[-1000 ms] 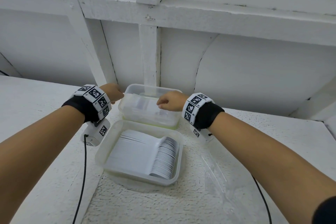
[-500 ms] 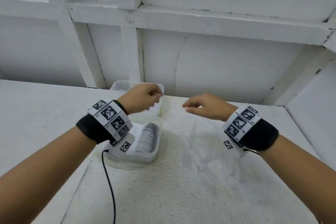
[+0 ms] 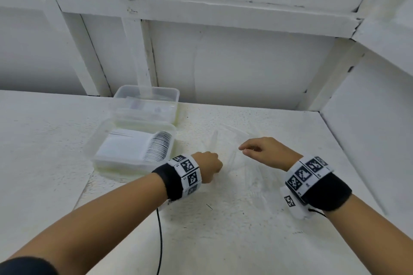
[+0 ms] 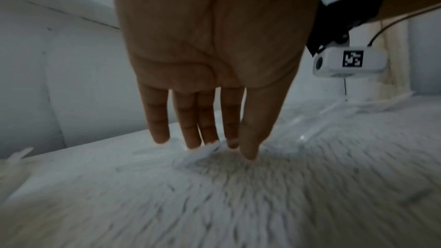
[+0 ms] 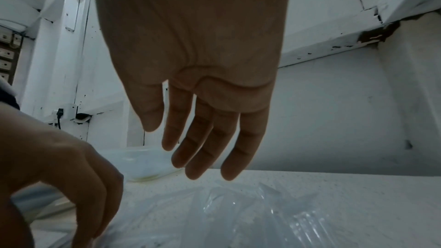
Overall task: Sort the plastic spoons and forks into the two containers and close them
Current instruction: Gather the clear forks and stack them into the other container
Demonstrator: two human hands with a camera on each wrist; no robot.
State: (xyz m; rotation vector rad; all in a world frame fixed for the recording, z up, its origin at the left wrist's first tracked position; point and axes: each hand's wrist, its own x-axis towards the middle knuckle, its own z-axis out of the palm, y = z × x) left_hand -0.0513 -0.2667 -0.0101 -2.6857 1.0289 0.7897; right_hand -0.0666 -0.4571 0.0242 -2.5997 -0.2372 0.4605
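Note:
Two clear containers stand open at the back left. The near container (image 3: 90, 147) holds a packed row of white spoons (image 3: 158, 149); the far container (image 3: 176, 96) holds pale cutlery I cannot make out. Clear plastic (image 3: 232, 140), a lid or wrapping, lies on the table to their right. My left hand (image 3: 209, 166) points down at its left edge, and the straight fingers (image 4: 190, 139) touch the crinkled plastic (image 4: 203, 154). Over the plastic (image 5: 262, 214) hovers my right hand (image 3: 248, 149), with its fingers (image 5: 198, 157) spread and empty.
A white wall with beams runs close behind the containers, and a side wall (image 3: 368, 129) bounds the table on the right. A black cable (image 3: 159, 241) trails from my left wrist over the rough white tabletop (image 3: 223, 241).
Both hands have left the far container and come right and nearer, down over the clear plastic. The left hand has opened and lowered onto it. My view has swung right.

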